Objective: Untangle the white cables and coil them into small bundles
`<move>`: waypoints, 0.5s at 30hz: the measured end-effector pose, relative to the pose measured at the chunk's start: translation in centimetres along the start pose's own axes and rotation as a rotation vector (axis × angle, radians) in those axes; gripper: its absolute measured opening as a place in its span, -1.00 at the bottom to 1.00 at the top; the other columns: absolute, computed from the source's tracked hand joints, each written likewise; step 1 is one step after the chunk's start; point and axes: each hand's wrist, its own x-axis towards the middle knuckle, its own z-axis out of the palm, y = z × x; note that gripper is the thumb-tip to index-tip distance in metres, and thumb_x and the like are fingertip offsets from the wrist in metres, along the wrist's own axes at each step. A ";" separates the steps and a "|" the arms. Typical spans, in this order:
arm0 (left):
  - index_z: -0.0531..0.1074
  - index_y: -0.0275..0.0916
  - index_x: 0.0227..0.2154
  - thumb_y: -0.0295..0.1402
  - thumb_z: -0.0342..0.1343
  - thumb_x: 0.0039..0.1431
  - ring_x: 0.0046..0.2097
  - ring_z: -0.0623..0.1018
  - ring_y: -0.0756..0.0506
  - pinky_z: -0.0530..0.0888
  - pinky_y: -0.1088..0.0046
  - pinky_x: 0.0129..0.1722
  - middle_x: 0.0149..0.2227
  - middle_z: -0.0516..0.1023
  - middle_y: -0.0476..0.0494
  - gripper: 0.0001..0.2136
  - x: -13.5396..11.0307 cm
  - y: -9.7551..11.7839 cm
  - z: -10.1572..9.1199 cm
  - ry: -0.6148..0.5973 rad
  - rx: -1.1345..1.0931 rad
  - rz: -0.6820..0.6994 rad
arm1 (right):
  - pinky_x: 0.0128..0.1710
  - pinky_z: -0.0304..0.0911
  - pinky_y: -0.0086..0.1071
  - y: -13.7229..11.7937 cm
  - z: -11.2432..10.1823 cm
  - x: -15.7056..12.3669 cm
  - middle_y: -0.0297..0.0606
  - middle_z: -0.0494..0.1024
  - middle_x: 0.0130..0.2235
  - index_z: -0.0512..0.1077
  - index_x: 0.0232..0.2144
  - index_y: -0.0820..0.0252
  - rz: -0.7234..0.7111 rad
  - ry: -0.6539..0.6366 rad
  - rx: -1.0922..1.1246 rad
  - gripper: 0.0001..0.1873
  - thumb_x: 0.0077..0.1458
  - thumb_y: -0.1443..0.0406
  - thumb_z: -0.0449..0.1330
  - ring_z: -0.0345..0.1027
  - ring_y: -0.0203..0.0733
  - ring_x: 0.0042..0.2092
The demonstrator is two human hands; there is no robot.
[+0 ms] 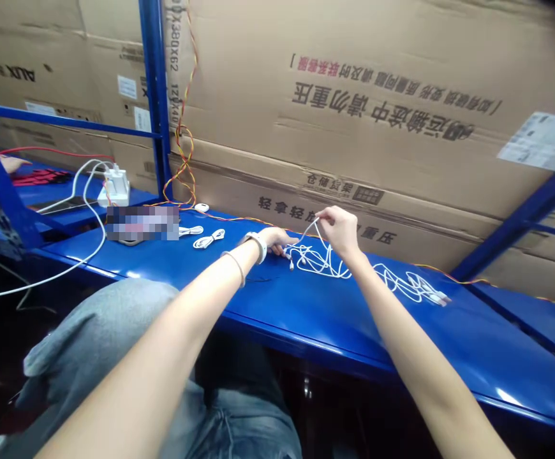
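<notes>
A tangle of white charging cables [323,266] lies on the blue metal shelf [287,312], spreading to the right beneath my right forearm. My right hand [339,228] pinches one white cable and holds it raised above the pile. Low at the pile's left end, my left hand [276,240] has its fingers closed on cable near a small white plug [291,262]. A second loose heap of white cables [414,285], with plugs at its far end, rests to the right. To the left of my left hand sits a small coiled white cable [209,239].
Tall cardboard boxes [268,127] stand right behind the shelf. A blurred-out item [142,223] and a white power adapter [115,186] with cords are at left. A red and yellow twisted wire [191,146] hangs beside the blue upright. Another person's hand [12,164] shows at far left.
</notes>
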 end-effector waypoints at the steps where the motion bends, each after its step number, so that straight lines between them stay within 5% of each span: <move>1: 0.42 -0.26 -0.62 -0.28 0.32 -0.08 -0.31 0.53 -0.20 0.39 0.41 -0.31 -0.64 0.48 -0.18 -0.78 0.0 0.0 0.4 0.005 0.047 -0.045 | -0.11 0.28 -0.35 -0.2 -0.1 -0.1 -0.12 0.57 -0.23 0.53 -0.33 0.24 0.001 0.026 0.017 -0.74 0.08 0.39 0.03 0.44 -0.13 -0.17; 6: 0.46 -0.27 -0.58 -0.45 0.27 -0.07 -0.38 0.48 -0.09 0.38 0.50 -0.36 -0.64 0.41 -0.06 -0.90 -0.2 -0.1 0.7 0.005 -0.058 0.007 | -0.06 0.30 -0.29 -1.4 -0.6 -0.4 -0.09 0.55 -0.12 0.51 -0.30 0.19 -0.022 0.135 0.049 -0.74 0.17 0.35 0.01 0.42 -0.08 -0.06; 9: 0.46 -0.29 -0.45 -0.38 0.06 0.18 -0.37 0.52 -0.04 0.44 0.51 -0.31 -0.51 0.49 -0.11 -0.85 -0.3 0.0 0.1 -0.064 -0.292 0.123 | -0.02 0.28 -0.27 -2.1 -0.7 -0.8 -0.09 0.52 -0.09 0.50 -0.31 0.17 -0.052 0.127 0.021 -0.73 0.21 0.33 -0.01 0.39 -0.06 0.00; 13: 0.42 -0.33 -0.37 -0.25 -0.05 0.30 -0.36 0.55 -0.05 0.49 0.43 -0.29 -0.43 0.51 -0.19 -0.73 -0.7 0.8 0.1 -0.255 -0.739 0.257 | -0.01 0.28 -0.30 -3.0 0.2 -1.9 -0.09 0.50 -0.02 0.50 -0.29 0.16 -0.158 0.004 0.034 -0.72 0.20 0.36 -0.03 0.38 -0.10 0.02; 15: 0.41 -0.33 -0.39 -0.32 0.01 0.27 -0.48 0.47 0.02 0.47 0.48 -0.37 -0.53 0.43 -0.08 -0.80 -0.9 1.4 0.5 -0.237 -0.804 0.285 | -0.02 0.29 -0.32 -3.6 0.8 -2.3 -0.11 0.49 0.01 0.51 -0.28 0.15 -0.220 -0.101 0.061 -0.70 0.16 0.41 -0.03 0.38 -0.14 0.01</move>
